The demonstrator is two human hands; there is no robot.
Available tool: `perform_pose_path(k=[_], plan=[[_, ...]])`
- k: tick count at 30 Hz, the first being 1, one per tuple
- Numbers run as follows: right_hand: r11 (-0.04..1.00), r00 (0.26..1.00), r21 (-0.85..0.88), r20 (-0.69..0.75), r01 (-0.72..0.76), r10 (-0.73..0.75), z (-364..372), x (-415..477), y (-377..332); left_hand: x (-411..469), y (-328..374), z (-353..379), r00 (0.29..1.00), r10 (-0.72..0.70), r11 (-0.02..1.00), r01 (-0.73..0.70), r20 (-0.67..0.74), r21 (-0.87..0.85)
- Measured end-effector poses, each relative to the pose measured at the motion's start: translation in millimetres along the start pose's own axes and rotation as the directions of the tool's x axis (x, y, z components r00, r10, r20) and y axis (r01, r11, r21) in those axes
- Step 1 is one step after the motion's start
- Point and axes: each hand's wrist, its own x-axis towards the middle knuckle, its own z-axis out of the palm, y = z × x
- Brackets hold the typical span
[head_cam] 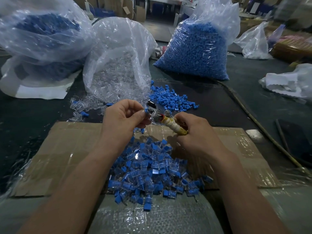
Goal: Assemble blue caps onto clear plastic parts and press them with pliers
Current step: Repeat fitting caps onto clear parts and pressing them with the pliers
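Pliers (156, 115) are at centre frame, just beyond the far edge of a cardboard sheet (67, 149); they have a shiny metal head and a handle wrapped in yellowed white tape. The right hand (194, 134) grips the wrapped handle with its fingers curled round it, and the head points toward the upper left. The left hand (123, 119) pinches a small piece (146, 111) between thumb and forefinger, with the other fingers curled in. This piece shows blue at the fingertips and sits against the metal head. Whether the head is closed on it cannot be told, as that spot is blurred. A heap of assembled pieces (152, 174), each a clear body with a blue cap fitted, lies at lower centre on the cardboard between the two forearms. Some spill over its near edge onto a grey woven surface. Small ridged loose blue caps (170, 98) lie scattered on the dark table just beyond the hands. An open bag of clear parts (118, 61) stands at upper centre, with a few spilled clear parts (84, 103) at its foot. A full bag of blue caps (194, 53) stands to its right. A third bag (42, 31), upper left, shows blue contents through crumpled plastic. A cable (253, 119) runs diagonally down the right side.
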Motion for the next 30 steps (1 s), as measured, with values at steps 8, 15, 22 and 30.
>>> perform_pose_path(k=[8,15,22,30], plan=[[1.0,0.999,0.004,-0.012,-0.031,0.031,1.3,-1.6,-0.2,-2.9,1.4,2.7,0.999,0.022,0.998,-0.02,-0.029,0.054],[0.999,0.999,0.003,-0.008,-0.054,0.054,2.6,-0.4,0.7,-3.3,1.8,4.1,0.999,0.001,0.998,0.001,-0.035,0.059],[0.998,0.998,-0.015,-0.008,-0.058,0.058,2.6,-1.3,1.2,-4.0,2.9,5.9,0.999,0.019,0.994,-0.014,-0.042,0.107],[0.998,0.998,-0.044,-0.048,-0.044,0.042,5.3,0.1,2.7,-3.4,2.0,4.9,0.998,0.013,0.992,-0.005,-0.061,0.129]])
